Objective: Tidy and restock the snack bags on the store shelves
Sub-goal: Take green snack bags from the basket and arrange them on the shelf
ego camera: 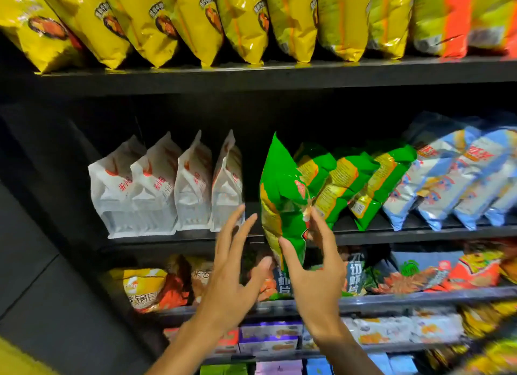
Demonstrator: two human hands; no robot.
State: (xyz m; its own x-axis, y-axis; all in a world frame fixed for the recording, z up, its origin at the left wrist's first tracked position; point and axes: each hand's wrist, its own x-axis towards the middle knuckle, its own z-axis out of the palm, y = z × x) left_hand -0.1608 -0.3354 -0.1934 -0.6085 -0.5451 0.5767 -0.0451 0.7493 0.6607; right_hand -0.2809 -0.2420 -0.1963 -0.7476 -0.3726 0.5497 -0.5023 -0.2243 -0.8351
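Centrally, the middle shelf [279,239] carries white bags [156,190], green bags [363,184] and blue bags [461,176] in rows. Right hand [316,268] pinches a green snack bag [282,206] upright at the shelf front; left hand [232,268] hovers beside it, fingers spread, released. Yellow bags [195,19] line the shelf above.

4 pouches [167,184] left on middle shelf [391,237], held bag [282,204] just right, 3 leaning bags [352,178] beyond
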